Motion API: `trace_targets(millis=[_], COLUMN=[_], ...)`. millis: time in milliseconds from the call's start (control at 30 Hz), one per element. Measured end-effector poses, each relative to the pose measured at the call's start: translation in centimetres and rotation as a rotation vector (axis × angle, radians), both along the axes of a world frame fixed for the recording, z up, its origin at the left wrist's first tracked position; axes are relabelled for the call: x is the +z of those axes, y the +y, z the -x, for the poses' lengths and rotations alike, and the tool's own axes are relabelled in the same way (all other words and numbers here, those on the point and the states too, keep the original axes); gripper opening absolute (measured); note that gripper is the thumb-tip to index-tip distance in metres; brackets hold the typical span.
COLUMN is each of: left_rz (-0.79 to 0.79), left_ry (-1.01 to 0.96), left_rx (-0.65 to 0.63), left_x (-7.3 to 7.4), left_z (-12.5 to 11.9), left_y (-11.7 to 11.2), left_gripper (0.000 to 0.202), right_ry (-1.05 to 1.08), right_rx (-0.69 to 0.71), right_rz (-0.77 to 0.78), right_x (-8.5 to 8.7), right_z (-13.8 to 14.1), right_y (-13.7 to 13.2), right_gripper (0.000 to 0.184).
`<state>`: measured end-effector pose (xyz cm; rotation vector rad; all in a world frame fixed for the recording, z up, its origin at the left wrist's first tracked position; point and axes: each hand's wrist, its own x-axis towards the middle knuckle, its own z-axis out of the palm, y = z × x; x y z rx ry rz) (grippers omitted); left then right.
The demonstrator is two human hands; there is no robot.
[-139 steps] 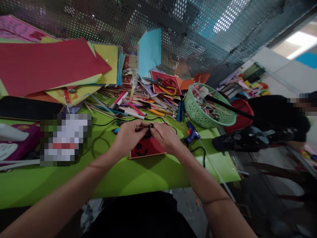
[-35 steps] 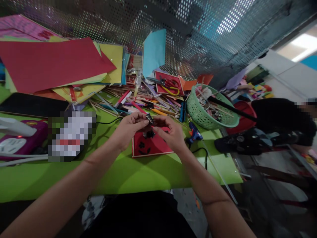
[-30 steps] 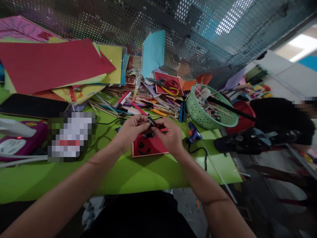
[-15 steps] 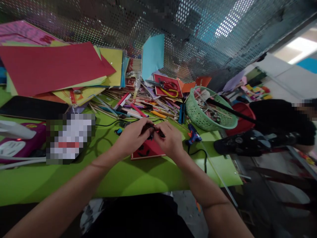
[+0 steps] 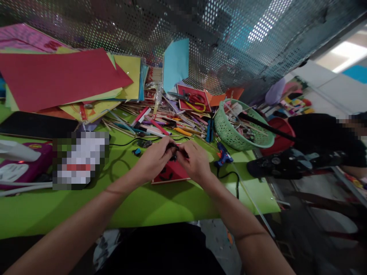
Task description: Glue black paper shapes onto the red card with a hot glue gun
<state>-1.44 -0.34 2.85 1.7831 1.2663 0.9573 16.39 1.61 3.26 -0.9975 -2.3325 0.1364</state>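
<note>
A small dark piece (image 5: pixel 174 149) sits pinched between the fingers of my left hand (image 5: pixel 155 158) and right hand (image 5: pixel 196 159), over the red board (image 5: pixel 177 172). That board lies on the green table (image 5: pixel 137 212), a blue glue gun (image 5: pixel 223 154) to its right.

Matt red panel (image 5: pixel 178 170), wooden-looking edging (image 5: pixel 172 181)

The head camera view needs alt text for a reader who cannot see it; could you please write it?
The left hand and right hand hold a small, partly hidden dark piece over a red panel on a green table. Markers and sticks lie behind them; a blue glue gun and a green basket are to the right.
</note>
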Motion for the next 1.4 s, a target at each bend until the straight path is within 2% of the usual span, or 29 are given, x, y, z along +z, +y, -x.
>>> trace_targets(millis=[267, 500, 667, 1067, 1400], left_rz=[0.024, 0.072, 0.046, 0.022, -0.025], left_ry=[-0.008, -0.017, 0.035, 0.089, 0.125], left_rx=[0.012, -0.016, -0.020, -0.035, -0.020], left_x=[0.16, 0.34, 0.30, 0.22, -0.26], left_z=[0.04, 0.21, 0.26, 0.47, 0.67], left_y=[0.07, -0.08, -0.03, 0.06, 0.20], left_gripper=[0.016, 0.021, 0.019, 0.019, 0.020], right_ry=[0.041, -0.029, -0.052, 0.002, 0.056], right_rx=[0.009, -0.006, -0.002, 0.039, 0.012], right_rz=[0.051, -0.052, -0.082, 0.034, 0.105], right_x=[0.05, -0.30, -0.56, -0.58, -0.02], right_z=[0.09, 0.10, 0.03, 0.01, 0.08], right_y=[0.18, 0.00, -0.14, 0.03, 0.22], right_gripper=[0.009, 0.009, 0.007, 0.009, 0.010])
